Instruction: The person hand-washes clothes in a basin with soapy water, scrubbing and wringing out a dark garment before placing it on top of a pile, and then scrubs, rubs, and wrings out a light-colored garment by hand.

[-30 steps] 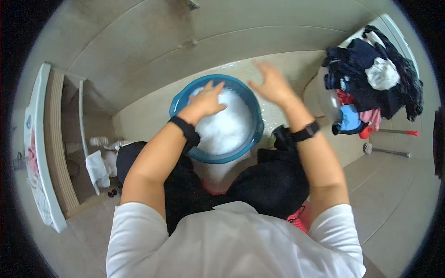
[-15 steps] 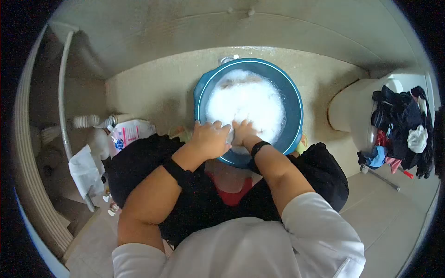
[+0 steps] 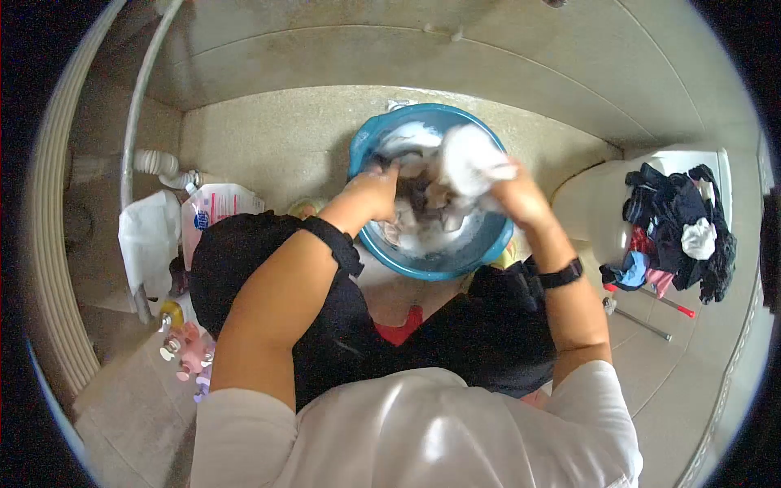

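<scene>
A blue plastic basin (image 3: 490, 254) stands on the floor between my knees, with soapy water, white foam and wet brown and grey clothes (image 3: 439, 197) in it. My right hand (image 3: 521, 193), at the basin's right rim, is closed on a foam-covered white cloth (image 3: 472, 159) lifted above the clothes; motion blurs it. Inside the left rim, my left hand (image 3: 374, 195) has its fingers curled into the wet clothes, and its fingertips are partly hidden by blur. A dark band sits on each wrist.
To the left are a white and pink detergent pouch (image 3: 224, 203), a metal pipe (image 3: 137, 122) and several bottles (image 3: 191, 350). At right, dark clothes (image 3: 675, 220) hang over a toilet (image 3: 594, 195). The tiled wall (image 3: 325, 57) rises behind the basin.
My hands have moved apart from the basin's near side. The right has gone right and up with a white cloth; the left is farther in. Much foam has gone, and brown and grey clothes show.
</scene>
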`<control>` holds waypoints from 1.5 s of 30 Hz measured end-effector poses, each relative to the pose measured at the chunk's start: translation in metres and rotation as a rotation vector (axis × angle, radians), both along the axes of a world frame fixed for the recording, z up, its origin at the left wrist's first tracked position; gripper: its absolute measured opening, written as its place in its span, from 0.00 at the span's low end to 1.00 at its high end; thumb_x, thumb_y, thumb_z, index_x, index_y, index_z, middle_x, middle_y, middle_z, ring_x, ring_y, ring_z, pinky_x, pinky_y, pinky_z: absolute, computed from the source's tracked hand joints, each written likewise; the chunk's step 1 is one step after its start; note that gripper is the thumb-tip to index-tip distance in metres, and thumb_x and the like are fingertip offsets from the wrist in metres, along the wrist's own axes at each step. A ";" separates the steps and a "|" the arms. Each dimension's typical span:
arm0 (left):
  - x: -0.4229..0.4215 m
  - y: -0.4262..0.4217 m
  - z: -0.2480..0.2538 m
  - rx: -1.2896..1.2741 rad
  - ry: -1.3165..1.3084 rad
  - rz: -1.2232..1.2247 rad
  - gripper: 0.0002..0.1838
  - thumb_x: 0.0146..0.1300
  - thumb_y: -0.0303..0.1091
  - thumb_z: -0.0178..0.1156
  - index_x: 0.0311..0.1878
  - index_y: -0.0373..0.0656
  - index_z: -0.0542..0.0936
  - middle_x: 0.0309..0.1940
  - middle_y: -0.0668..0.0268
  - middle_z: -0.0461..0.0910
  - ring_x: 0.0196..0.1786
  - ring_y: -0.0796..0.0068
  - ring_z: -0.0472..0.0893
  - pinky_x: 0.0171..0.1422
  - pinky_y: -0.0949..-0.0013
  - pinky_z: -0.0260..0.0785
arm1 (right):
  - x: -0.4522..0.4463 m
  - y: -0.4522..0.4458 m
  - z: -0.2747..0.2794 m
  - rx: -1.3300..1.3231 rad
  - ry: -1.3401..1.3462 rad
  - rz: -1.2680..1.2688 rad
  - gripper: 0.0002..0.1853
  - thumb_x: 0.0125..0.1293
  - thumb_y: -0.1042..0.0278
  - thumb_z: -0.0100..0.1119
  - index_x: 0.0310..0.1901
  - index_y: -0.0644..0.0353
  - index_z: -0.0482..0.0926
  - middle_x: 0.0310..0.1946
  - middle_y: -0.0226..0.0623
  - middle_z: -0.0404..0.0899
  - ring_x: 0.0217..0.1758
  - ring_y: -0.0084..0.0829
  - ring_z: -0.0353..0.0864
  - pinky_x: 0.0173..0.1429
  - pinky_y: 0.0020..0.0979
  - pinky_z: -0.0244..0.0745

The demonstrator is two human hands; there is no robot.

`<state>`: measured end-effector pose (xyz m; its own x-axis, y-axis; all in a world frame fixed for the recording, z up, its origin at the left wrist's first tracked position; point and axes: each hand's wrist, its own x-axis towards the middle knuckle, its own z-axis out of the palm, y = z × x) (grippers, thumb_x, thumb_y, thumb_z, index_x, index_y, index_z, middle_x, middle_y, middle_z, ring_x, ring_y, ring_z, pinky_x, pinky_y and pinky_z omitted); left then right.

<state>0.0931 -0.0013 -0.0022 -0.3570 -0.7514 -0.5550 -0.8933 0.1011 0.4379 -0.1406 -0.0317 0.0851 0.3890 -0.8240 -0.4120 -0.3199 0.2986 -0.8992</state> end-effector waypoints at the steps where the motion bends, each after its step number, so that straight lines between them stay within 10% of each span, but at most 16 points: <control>1: -0.002 0.001 -0.002 0.037 -0.002 0.016 0.65 0.33 0.49 0.75 0.71 0.42 0.42 0.63 0.38 0.56 0.62 0.46 0.66 0.65 0.61 0.61 | 0.002 0.006 0.028 -0.071 -0.097 -0.113 0.24 0.49 0.78 0.50 0.52 0.67 0.72 0.43 0.38 0.78 0.42 0.27 0.78 0.45 0.28 0.75; 8: -0.034 0.011 -0.009 -0.017 0.282 0.168 0.69 0.29 0.53 0.75 0.71 0.46 0.40 0.65 0.35 0.51 0.69 0.43 0.53 0.69 0.59 0.52 | -0.020 0.049 0.141 -0.214 -0.287 -0.584 0.28 0.40 0.78 0.48 0.51 0.69 0.72 0.41 0.42 0.78 0.39 0.33 0.79 0.41 0.30 0.75; 12: -0.051 0.009 -0.015 -0.177 0.475 0.155 0.70 0.30 0.53 0.75 0.72 0.48 0.37 0.66 0.36 0.49 0.71 0.43 0.47 0.71 0.63 0.48 | -0.044 0.065 0.156 -0.338 -0.664 -0.434 0.26 0.44 0.73 0.47 0.50 0.67 0.72 0.41 0.42 0.78 0.41 0.35 0.79 0.44 0.34 0.76; 18: -0.066 0.010 0.015 -0.075 0.707 0.175 0.22 0.60 0.43 0.55 0.53 0.40 0.74 0.48 0.53 0.78 0.50 0.62 0.78 0.56 0.65 0.66 | -0.027 0.043 0.154 -0.425 -0.494 -0.415 0.21 0.48 0.76 0.53 0.48 0.65 0.72 0.41 0.39 0.77 0.41 0.34 0.78 0.45 0.33 0.75; 24: -0.039 -0.019 -0.037 0.345 0.998 1.077 0.21 0.58 0.45 0.54 0.50 0.41 0.75 0.46 0.62 0.78 0.49 0.67 0.76 0.53 0.66 0.66 | -0.047 0.040 0.059 -0.314 0.022 -0.428 0.23 0.56 0.77 0.54 0.55 0.64 0.68 0.47 0.37 0.75 0.46 0.30 0.77 0.48 0.33 0.76; 29: -0.063 -0.002 0.041 0.470 1.372 0.950 0.16 0.55 0.35 0.58 0.45 0.38 0.75 0.41 0.59 0.78 0.41 0.65 0.79 0.47 0.61 0.72 | -0.058 0.068 -0.008 -0.006 0.294 -0.192 0.26 0.56 0.71 0.60 0.59 0.56 0.68 0.54 0.44 0.69 0.48 0.29 0.74 0.45 0.30 0.76; 32: -0.066 0.001 0.058 0.485 1.486 0.898 0.12 0.54 0.31 0.60 0.41 0.37 0.76 0.37 0.61 0.79 0.39 0.68 0.79 0.45 0.66 0.73 | -0.049 0.079 -0.012 -0.177 0.452 -0.055 0.38 0.52 0.62 0.67 0.64 0.58 0.60 0.60 0.50 0.64 0.56 0.34 0.70 0.54 0.33 0.72; 34: -0.062 0.006 0.075 0.362 1.411 0.525 0.14 0.55 0.31 0.59 0.44 0.37 0.76 0.39 0.61 0.80 0.42 0.71 0.79 0.49 0.68 0.72 | -0.038 0.081 -0.026 -0.811 0.469 0.110 0.47 0.47 0.57 0.72 0.66 0.61 0.54 0.62 0.50 0.62 0.62 0.38 0.64 0.64 0.34 0.61; 36: -0.073 0.023 0.089 0.238 1.351 0.434 0.13 0.52 0.31 0.61 0.41 0.37 0.76 0.35 0.65 0.79 0.37 0.77 0.78 0.41 0.73 0.70 | -0.016 0.087 -0.004 -0.716 0.382 0.128 0.51 0.45 0.55 0.73 0.66 0.64 0.52 0.62 0.47 0.62 0.66 0.39 0.59 0.69 0.35 0.52; 41: -0.051 0.012 0.107 0.242 1.421 0.246 0.15 0.56 0.29 0.60 0.47 0.37 0.74 0.39 0.67 0.79 0.41 0.79 0.77 0.49 0.74 0.69 | 0.006 0.073 0.024 -0.392 0.100 -0.193 0.26 0.43 0.62 0.73 0.46 0.60 0.78 0.39 0.35 0.81 0.44 0.29 0.78 0.51 0.29 0.72; 45: -0.023 -0.005 0.068 0.066 1.221 0.234 0.32 0.51 0.32 0.66 0.59 0.40 0.67 0.53 0.62 0.72 0.55 0.73 0.71 0.62 0.71 0.61 | -0.013 0.064 0.073 -0.358 -0.282 -0.431 0.14 0.50 0.77 0.59 0.41 0.63 0.77 0.34 0.31 0.80 0.34 0.21 0.77 0.42 0.24 0.73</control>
